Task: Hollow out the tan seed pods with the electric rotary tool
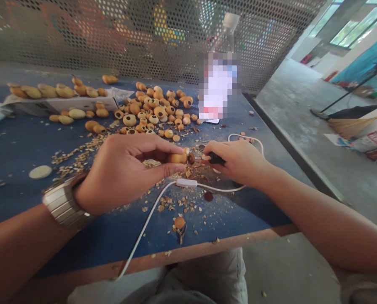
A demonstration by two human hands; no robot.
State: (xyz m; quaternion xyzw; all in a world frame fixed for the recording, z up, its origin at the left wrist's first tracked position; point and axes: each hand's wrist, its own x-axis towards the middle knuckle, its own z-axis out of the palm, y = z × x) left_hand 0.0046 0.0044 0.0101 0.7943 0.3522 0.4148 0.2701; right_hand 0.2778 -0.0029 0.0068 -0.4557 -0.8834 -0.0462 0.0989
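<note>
Small gourd and dark-handled tool meet over a littered blue table

The left hand (119,169) is nearly closed, pinching a small gourd (177,158) between thumb and fingers above the middle of the table (112,226). The right hand (239,162) is curled closed around a dark-handled tool (216,158), its thin end pointing left at the gourd. A small brown round piece (191,158) sits between them; whether the tool touches it is too small to tell. A metal-banded watch (65,202) circles the left wrist.

Beyond the hands lies a pile of gourds (153,110), many with dark round openings. To its left, more gourds line the top of a white box (81,104). A partly blurred lit screen (218,90) stands right of the pile, near a clear bottle (226,38) and a perforated panel (112,38). Chips and seeds (185,202) scatter the near side, where a white cord (150,215) runs through a white switch (187,183).
</note>
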